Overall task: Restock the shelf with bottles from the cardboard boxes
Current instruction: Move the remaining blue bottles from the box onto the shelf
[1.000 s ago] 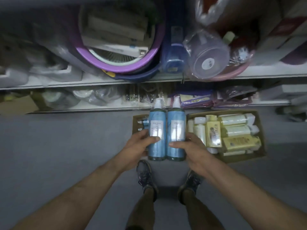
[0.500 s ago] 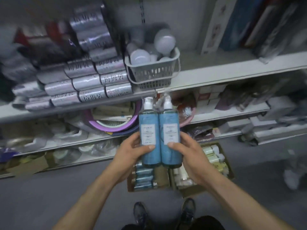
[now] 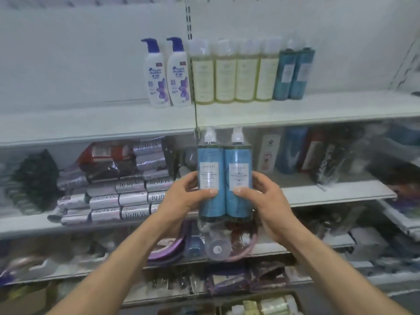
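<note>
I hold a wrapped pair of blue pump bottles upright in front of the shelving, just below the top white shelf. My left hand grips the pair's left side, thumb across the front. My right hand grips the right side the same way. On the top shelf stand two white bottles with blue pumps, several pale yellow bottles and another blue pair. A cardboard box with pale bottles lies at the bottom edge.
The top shelf is bare left of the white bottles and right of the blue pair. The shelf below holds stacked silver rolls and upright packets. Lower shelves carry purple basins and bagged goods.
Both hands have lifted the blue pair from floor level by the boxes up past the lower shelves. My view has tilted upward, bringing the top shelf with bottles into sight.
</note>
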